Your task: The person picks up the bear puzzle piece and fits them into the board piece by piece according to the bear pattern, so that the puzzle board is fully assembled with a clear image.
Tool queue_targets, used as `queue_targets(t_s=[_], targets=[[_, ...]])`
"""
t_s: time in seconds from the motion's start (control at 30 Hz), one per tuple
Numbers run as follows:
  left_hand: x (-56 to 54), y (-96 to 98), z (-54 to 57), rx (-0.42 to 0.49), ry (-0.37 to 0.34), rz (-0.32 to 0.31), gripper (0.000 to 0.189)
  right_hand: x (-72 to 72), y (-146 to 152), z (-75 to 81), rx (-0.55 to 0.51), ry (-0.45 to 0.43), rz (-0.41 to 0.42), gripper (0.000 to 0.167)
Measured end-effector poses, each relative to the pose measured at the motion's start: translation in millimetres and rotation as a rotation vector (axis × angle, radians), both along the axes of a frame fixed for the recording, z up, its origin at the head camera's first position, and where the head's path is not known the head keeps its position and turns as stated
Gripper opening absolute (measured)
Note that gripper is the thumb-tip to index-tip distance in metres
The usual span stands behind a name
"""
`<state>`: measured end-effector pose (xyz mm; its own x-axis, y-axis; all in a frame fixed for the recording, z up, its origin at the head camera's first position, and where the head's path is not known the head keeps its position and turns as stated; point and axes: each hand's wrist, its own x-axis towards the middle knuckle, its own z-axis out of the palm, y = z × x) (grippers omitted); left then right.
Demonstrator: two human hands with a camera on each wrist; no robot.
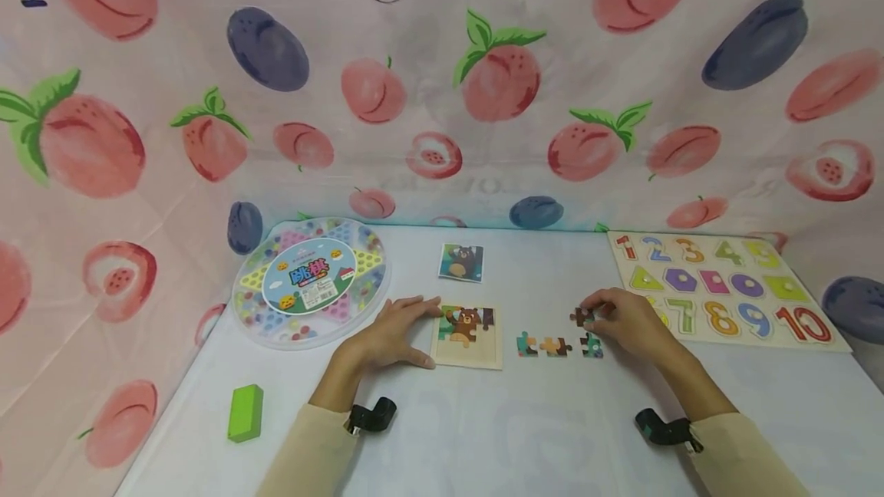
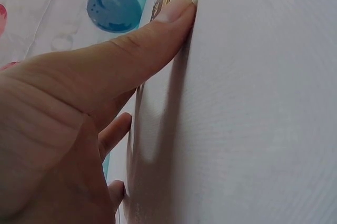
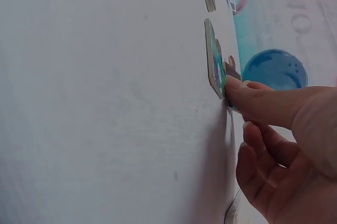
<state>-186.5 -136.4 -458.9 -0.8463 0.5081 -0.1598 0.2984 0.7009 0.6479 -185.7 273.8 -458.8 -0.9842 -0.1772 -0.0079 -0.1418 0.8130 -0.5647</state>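
A square wooden puzzle board [image 1: 486,355] lies on the white table, its upper part filled with pieces of a brown bear picture. My left hand [image 1: 394,336] rests at the board's left side, thumb at the lower corner and index finger by the upper one, fingers spread. In the left wrist view the thumb [image 2: 152,34] touches the board's edge. Right of the board, my right hand [image 1: 631,320] pinches a dark brown puzzle piece [image 1: 582,317] between thumb and fingers. Below it lie a teal piece [image 1: 592,346], an orange-brown piece [image 1: 555,347] and another teal piece [image 1: 526,343].
Behind the board lies a small bear picture card [image 1: 461,263]. A round Chinese checkers box [image 1: 311,282] sits at the back left, with a green block [image 1: 245,413] in front of it. At the right is a wooden number board [image 1: 725,290]. A fruit-print curtain [image 1: 428,98] hangs behind the table.
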Motion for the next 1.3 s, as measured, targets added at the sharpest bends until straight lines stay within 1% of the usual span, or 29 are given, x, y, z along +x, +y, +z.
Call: queue_targets(t_s=[0.13,0.33,0.47,0.63,0.87,1.17,1.3], targets=[[0.1,-0.6,1.2,0.009,-0.001,-0.001,0.077,-0.8,-1,1.3,-0.012,0.019,-0.004,0.016],[0.3,-0.5,0.0,0.019,-0.006,-0.002,0.078,0.5,-1,4.6,-0.016,-0.012,-0.013,0.008],[0.7,-0.3,-0.7,0.021,-0.008,0.004,0.077,1.5,-1,8.8,-0.025,-0.037,-0.019,0.011],[0.9,-0.2,-0.2,0.018,-0.011,0.004,0.078,2.1,-5,13.1,-0.067,-0.028,-0.012,0.017],[-0.5,-0.5,-0.3,0.011,-0.008,0.005,0.078,2.2,-14,17.1,-0.125,-0.027,-0.053,0.024],[0.1,0.0,-1.3,0.020,-0.008,-0.017,0.077,7.1,-30,7.2,-0.158,0.013,0.011,0.021],[0.3,-0.3,-0.1,0.016,-0.002,-0.012,0.077,8.7,-40,5.3,-0.187,-0.006,0.038,0.022]])
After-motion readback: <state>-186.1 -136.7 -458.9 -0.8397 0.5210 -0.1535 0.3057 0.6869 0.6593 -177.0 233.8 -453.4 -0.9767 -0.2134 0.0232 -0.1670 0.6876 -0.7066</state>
